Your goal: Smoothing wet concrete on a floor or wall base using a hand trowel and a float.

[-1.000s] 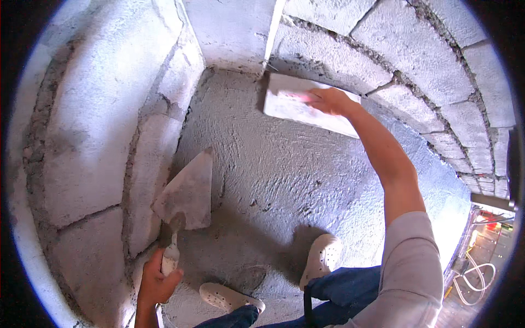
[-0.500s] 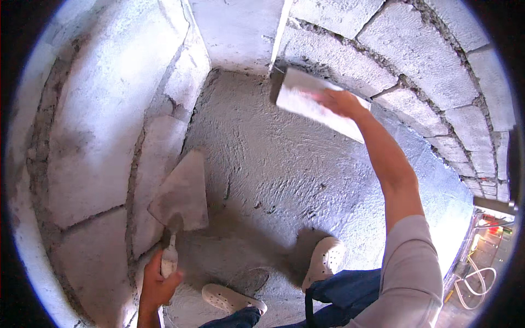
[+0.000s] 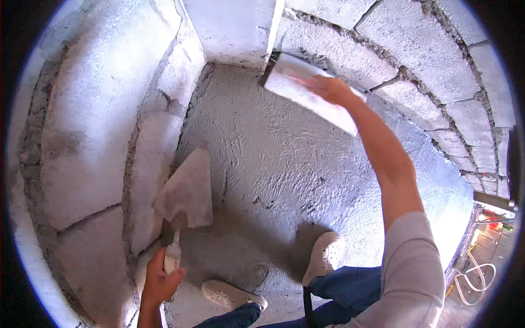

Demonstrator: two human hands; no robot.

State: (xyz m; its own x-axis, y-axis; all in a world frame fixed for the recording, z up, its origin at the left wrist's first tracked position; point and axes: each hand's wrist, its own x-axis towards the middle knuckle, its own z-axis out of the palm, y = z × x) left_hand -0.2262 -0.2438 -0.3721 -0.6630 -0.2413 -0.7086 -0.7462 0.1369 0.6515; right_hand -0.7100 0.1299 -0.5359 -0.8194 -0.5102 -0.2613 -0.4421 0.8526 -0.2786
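Observation:
My left hand (image 3: 164, 279) grips the handle of a pointed trowel (image 3: 188, 186), its triangular blade angled up over the mortar near the left block wall. My right hand (image 3: 333, 93) is closed on a pale rectangular finishing trowel (image 3: 295, 85), slightly blurred, held against the wet grey mortar floor (image 3: 246, 142) in the back right corner, where it lies along the foot of the right wall. The mortar surface is rough and streaked, with small pits around its middle.
Block walls with rough joints stand left (image 3: 87, 136) and right (image 3: 421, 54), with a smooth panel (image 3: 229, 27) at the back. My pale clogs (image 3: 322, 254) are on the mortar. Beyond an edge at lower right lie a looped hose (image 3: 481, 279) and small clutter.
The finishing trowel has moved up toward the back corner from where it was half a second ago. The pointed trowel in my left hand has shifted only slightly.

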